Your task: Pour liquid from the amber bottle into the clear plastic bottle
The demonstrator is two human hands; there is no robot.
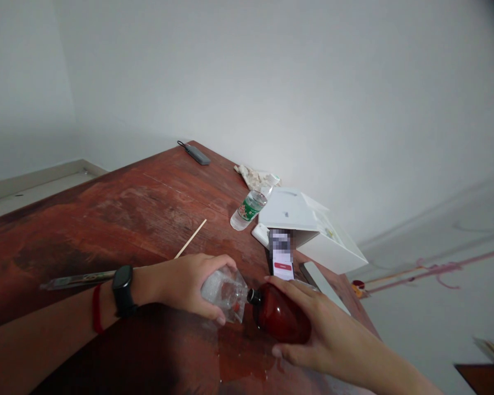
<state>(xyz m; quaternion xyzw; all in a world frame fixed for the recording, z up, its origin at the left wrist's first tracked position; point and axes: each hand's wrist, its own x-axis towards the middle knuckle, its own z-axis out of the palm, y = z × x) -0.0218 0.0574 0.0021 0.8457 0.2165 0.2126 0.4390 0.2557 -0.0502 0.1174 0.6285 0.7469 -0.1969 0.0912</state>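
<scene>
My left hand (203, 282) is wrapped around a clear plastic bottle (226, 293), which lies tipped over with its neck toward the right. My right hand (313, 321) grips a dark red-brown rounded bottle (280, 312) with a black neck (254, 297). The two bottle mouths face each other and look touching or nearly so, just above the table. Whether liquid passes between them I cannot tell. Below them, a wet patch (242, 359) shines on the wooden table (148, 219).
Beyond my hands a water bottle with a green label (250, 207) stands by a white box (288, 208). A lit phone (282, 255) leans there. A wooden stick (191, 237), a long wrapped item (80, 280), a grey device (197, 154) and a crumpled cloth (253, 176) lie about.
</scene>
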